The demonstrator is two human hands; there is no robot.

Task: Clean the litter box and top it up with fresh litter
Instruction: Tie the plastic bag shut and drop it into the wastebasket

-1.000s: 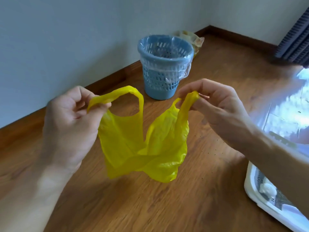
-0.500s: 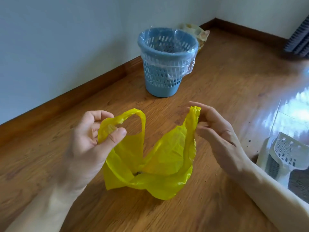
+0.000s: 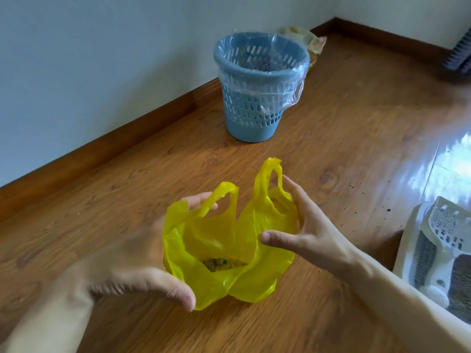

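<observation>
We have let go of the handles; the yellow bag (image 3: 229, 261) now sits on the floor (image 3: 331, 149). Both hands, left (image 3: 132, 261) and right (image 3: 305, 230), spread open beside it. Scooped waste shows inside, ready for more.

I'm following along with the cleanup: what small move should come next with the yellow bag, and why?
Probably gather both handles and pinch them together. The yellow bag sits open on the floor with clumps showing inside, and the left hand and right hand flank it with spread fingers, gripping nothing.
</observation>
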